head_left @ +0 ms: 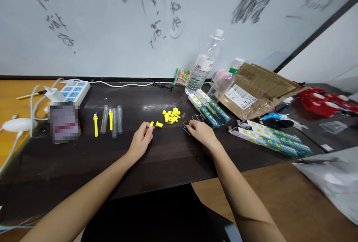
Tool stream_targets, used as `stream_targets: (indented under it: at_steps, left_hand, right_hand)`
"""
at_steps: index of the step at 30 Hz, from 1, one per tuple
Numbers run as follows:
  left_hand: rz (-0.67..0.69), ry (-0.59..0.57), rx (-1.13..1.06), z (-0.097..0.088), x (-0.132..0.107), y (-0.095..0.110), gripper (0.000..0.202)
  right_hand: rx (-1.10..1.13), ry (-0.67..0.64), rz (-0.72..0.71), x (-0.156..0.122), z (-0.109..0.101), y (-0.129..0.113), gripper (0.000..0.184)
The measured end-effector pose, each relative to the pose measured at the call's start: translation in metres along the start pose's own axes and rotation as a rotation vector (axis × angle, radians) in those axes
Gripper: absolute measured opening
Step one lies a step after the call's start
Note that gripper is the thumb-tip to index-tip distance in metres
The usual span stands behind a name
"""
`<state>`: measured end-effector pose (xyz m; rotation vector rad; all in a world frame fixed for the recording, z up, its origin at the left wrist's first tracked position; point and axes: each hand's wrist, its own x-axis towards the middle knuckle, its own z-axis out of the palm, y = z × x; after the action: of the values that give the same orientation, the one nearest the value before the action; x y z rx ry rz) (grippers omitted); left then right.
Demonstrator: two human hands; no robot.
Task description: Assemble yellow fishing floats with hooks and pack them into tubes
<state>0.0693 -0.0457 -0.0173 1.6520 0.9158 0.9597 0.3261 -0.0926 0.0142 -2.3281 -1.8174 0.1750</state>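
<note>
My left hand (142, 140) is closed around a small yellow plastic part (151, 124), whose tip sticks out past the fingertips. Just right of it a yellow cap-like piece (159, 124) lies on the table, apart from the fingers. A pile of small yellow parts (172, 115) lies between my hands. My right hand (200, 131) reaches down to several thin bent metal wires (185, 126), its fingers pinched at them. How many wires it grips is hidden. To the left rest clear plastic tubes (120, 119) and two slim yellow rods (96, 125) with pale tips.
Printed narrow boxes (205, 109) and more such boxes (268, 137) lie on the right. Behind stand a water bottle (203, 63), a second bottle (228, 79) and a cardboard package (257, 85). A power strip (73, 92) and a blurred-out object (64, 122) sit left.
</note>
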Motion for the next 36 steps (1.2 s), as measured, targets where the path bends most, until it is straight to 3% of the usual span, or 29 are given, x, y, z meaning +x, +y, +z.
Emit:
stream_targets:
  at_steps: [3,6,10,15,22,25,28,30,32,36]
  left_hand:
    - [0.008,-0.008,0.007,0.0,0.0,0.0,0.028]
    - [0.015,-0.011,0.005,-0.001,0.001,0.0,0.028]
    - [0.018,-0.019,0.005,-0.001,0.002,-0.001,0.027]
    - [0.004,-0.018,-0.004,-0.001,0.002,0.0,0.028]
    - [0.016,-0.036,-0.019,-0.002,0.001,0.0,0.027]
    - [0.026,-0.037,-0.008,-0.001,0.0,-0.001,0.028]
    - [0.051,-0.054,0.009,0.001,-0.001,-0.001,0.027]
    - [0.062,-0.08,0.016,0.003,-0.001,0.0,0.028]
    - [0.054,-0.115,0.007,0.004,-0.002,0.001,0.029]
    - [0.024,-0.18,-0.052,0.001,-0.002,0.003,0.029]
  right_hand:
    - [0.049,0.04,-0.086,0.001,-0.001,0.023,0.025]
    - [0.058,0.025,-0.261,0.003,-0.006,0.044,0.025]
    - [-0.17,-0.072,-0.461,0.008,-0.016,0.054,0.033]
    - [-0.516,-0.178,-0.566,0.013,-0.026,0.044,0.017]
    - [-0.525,-0.259,-0.569,0.017,-0.027,0.054,0.012]
    - [-0.232,-0.212,-0.466,0.015,-0.029,0.058,0.008]
    - [0.479,-0.159,-0.336,0.009,-0.027,0.043,0.009]
    - [1.009,-0.204,-0.249,0.006,-0.02,0.02,0.013]
    - [1.351,-0.275,-0.201,0.003,-0.01,-0.01,0.017]
    - [1.623,-0.359,-0.146,0.004,0.015,-0.068,0.018]
